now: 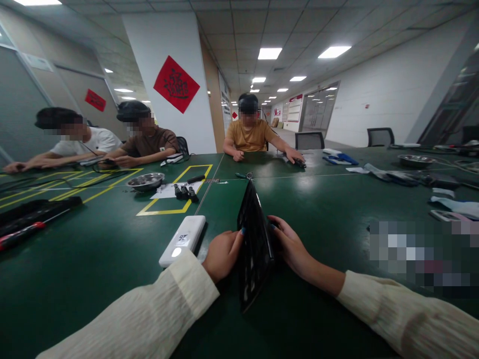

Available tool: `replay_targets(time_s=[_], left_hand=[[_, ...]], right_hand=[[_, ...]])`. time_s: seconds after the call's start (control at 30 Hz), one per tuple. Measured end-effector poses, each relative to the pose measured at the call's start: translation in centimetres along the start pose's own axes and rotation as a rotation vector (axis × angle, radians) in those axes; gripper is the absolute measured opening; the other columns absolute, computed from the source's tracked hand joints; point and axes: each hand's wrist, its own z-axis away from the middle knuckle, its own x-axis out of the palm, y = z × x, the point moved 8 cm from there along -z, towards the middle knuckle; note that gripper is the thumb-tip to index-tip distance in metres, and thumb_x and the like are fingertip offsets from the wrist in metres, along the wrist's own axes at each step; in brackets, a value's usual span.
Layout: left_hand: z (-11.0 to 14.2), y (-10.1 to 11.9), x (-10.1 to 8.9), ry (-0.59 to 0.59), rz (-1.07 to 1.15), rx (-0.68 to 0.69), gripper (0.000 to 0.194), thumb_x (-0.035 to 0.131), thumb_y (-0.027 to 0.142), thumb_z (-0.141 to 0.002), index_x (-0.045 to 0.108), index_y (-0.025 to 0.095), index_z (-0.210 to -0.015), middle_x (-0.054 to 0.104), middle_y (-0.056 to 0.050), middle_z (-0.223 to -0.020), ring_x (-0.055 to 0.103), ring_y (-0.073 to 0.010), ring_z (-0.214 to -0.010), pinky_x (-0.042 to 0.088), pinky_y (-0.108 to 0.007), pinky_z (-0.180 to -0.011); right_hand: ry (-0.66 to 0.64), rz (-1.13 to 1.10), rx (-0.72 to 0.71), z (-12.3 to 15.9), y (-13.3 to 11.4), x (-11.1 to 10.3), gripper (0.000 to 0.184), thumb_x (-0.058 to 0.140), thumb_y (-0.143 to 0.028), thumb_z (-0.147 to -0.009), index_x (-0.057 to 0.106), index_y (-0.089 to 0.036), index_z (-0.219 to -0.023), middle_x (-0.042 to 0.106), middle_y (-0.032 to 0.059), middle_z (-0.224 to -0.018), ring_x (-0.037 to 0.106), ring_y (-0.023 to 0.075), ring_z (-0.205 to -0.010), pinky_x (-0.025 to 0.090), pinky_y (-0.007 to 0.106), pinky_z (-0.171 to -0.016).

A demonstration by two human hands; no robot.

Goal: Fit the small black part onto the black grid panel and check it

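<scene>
Between my hands a thin black panel (258, 249) stands on its edge, its left face showing rows of darker recesses; I cannot tell its exact kind. My left hand (224, 252) grips it from the left, thumb against that face. From the right my right hand (294, 247) holds the other side, with its fingertips partly hidden behind the panel. Beside my left wrist lies a white power bank (185, 239) marked with a number.
A metal bowl (145, 182) and several small black parts (185, 192) lie beyond, near yellow tape. A red-handled screwdriver (22, 236) is at left. Pliers (245, 175) lie ahead. Three people sit across the green table (112, 279). Cloths and another bowl (416, 160) are at right.
</scene>
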Motion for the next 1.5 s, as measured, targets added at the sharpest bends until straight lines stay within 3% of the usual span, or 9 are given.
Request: replay_targets(time_s=[0.13, 0.37, 0.57, 0.77, 0.97, 1.27, 1.5], left_hand=[[0.03, 0.33, 0.08, -0.012, 0.001, 0.054, 0.051, 0.016, 0.04, -0.093, 0.059, 0.018, -0.075, 0.066, -0.008, -0.081, 0.061, -0.0195, -0.08, 0.044, -0.029, -0.075], [0.09, -0.02, -0.3, 0.048, 0.036, -0.043, 0.041, 0.019, 0.042, -0.093, 0.05, 0.021, -0.077, 0.063, -0.005, -0.075, 0.06, -0.0187, -0.072, 0.043, -0.028, -0.066], [0.21, 0.31, -0.5, 0.072, -0.078, 0.028, 0.035, 0.019, 0.039, -0.093, 0.047, 0.021, -0.08, 0.06, -0.005, -0.077, 0.058, -0.0185, -0.072, 0.044, -0.029, -0.068], [0.52, 0.48, -0.37, 0.085, -0.151, 0.089, 0.028, 0.025, 0.032, -0.091, 0.049, 0.019, -0.099, 0.062, -0.007, -0.088, 0.059, -0.02, -0.084, 0.045, -0.032, -0.078], [0.41, 0.54, -0.32, 0.038, -0.098, 0.046, 0.029, 0.023, 0.033, -0.092, 0.049, 0.02, -0.092, 0.063, -0.006, -0.087, 0.061, -0.0192, -0.083, 0.045, -0.029, -0.075], [0.2, 0.27, 0.2, -0.08, -0.011, -0.04, 0.049, 0.015, 0.043, -0.094, 0.057, 0.02, -0.082, 0.065, -0.005, -0.076, 0.062, -0.0189, -0.072, 0.041, -0.027, -0.065], [0.28, 0.2, 0.22, -0.07, -0.021, -0.015, 0.041, 0.021, 0.036, -0.093, 0.058, 0.02, -0.087, 0.068, -0.006, -0.083, 0.063, -0.02, -0.079, 0.041, -0.028, -0.07]], right_hand=[[0.019, 0.023, -0.011, 0.01, 0.0, -0.15, 0.049, 0.064, -0.046, -0.074, 0.049, -0.026, -0.116, 0.061, 0.0044, -0.105, 0.061, 0.0222, -0.085, 0.047, 0.031, -0.058], [0.018, 0.052, -0.042, -0.27, 0.26, -0.51, 0.045, 0.06, -0.045, -0.078, 0.049, -0.027, -0.117, 0.06, 0.0045, -0.109, 0.061, 0.0216, -0.089, 0.046, 0.03, -0.06], [0.03, 0.054, -0.04, -0.28, 0.37, -0.65, 0.044, 0.06, -0.046, -0.077, 0.051, -0.027, -0.116, 0.062, 0.0036, -0.105, 0.061, 0.0215, -0.086, 0.047, 0.032, -0.062], [0.049, 0.046, -0.05, -0.17, 0.06, -0.44, 0.043, 0.062, -0.045, -0.076, 0.052, -0.025, -0.113, 0.063, 0.0036, -0.1, 0.061, 0.0203, -0.083, 0.047, 0.031, -0.063], [0.053, 0.048, -0.059, -0.19, -0.08, -0.49, 0.039, 0.062, -0.043, -0.075, 0.054, -0.025, -0.109, 0.064, 0.0029, -0.095, 0.061, 0.0203, -0.08, 0.045, 0.031, -0.062], [0.04, 0.075, -0.1, -0.57, 0.17, -0.78, 0.034, 0.06, -0.04, -0.078, 0.055, -0.024, -0.107, 0.064, 0.0024, -0.096, 0.06, 0.0194, -0.082, 0.045, 0.031, -0.066], [0.053, 0.063, -0.079, -0.57, 0.2, -0.97, 0.037, 0.063, -0.042, -0.075, 0.055, -0.024, -0.107, 0.064, 0.0026, -0.096, 0.061, 0.0203, -0.081, 0.046, 0.031, -0.066]])
